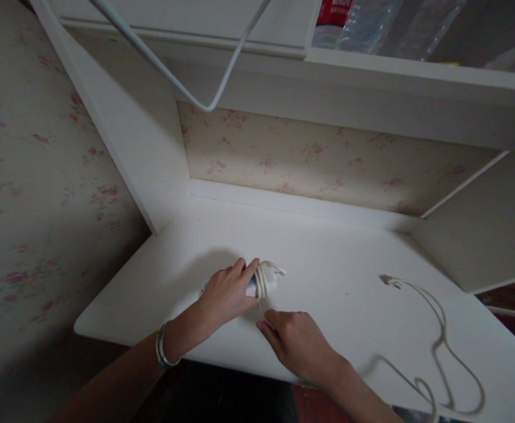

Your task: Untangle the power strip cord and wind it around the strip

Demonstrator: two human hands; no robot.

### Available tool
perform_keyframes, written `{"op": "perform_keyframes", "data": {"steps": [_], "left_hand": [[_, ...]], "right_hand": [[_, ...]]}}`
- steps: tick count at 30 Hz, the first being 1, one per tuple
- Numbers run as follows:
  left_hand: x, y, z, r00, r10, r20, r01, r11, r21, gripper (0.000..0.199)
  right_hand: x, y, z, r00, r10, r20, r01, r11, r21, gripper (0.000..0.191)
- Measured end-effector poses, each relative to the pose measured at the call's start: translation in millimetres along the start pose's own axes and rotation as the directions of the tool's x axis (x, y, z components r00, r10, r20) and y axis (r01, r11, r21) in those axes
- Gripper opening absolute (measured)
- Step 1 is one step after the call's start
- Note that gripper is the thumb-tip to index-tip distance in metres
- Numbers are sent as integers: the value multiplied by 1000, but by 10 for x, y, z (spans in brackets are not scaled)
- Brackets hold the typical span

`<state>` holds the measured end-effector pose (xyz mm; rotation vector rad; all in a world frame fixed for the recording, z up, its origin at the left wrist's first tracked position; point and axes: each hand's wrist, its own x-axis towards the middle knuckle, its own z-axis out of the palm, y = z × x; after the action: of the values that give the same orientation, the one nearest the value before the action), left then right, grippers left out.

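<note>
My left hand grips a white oblong block that looks like a power strip, with a blue patch near the fingers. Several turns of white cord are wound round its right part, and a short loop sticks out at the upper right. Just below and to the right, my right hand is closed, pinching the cord between thumb and fingers. More cord lies in loose curves at the right of the desk, with a plug at its far end. My left palm and fingers hide much of the block.
The white desk has a side panel on its left and a shelf above, holding plastic bottles. A pale cable hangs in front of the shelf. Flowered wallpaper covers the back.
</note>
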<state>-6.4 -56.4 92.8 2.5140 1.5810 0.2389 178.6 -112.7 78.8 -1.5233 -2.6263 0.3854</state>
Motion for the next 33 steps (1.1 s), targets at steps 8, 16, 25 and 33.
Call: {"op": "perform_keyframes", "data": {"steps": [8, 16, 25, 33], "left_hand": [[-41, -15, 155, 995, 87, 51, -88, 996, 32, 45], [-120, 218, 182, 984, 150, 95, -153, 988, 27, 19], [-117, 257, 149, 954, 214, 210, -231, 971, 58, 23], [-250, 318, -111, 901, 364, 238, -346, 931, -112, 33]], "right_hand": [[55, -1, -186, 954, -250, -166, 243, 968, -61, 34], [235, 191, -371, 888, -382, -257, 361, 924, -127, 43], [411, 249, -441, 870, -432, -237, 356, 884, -303, 46], [537, 408, -178, 990, -65, -125, 130, 769, 627, 67]]}}
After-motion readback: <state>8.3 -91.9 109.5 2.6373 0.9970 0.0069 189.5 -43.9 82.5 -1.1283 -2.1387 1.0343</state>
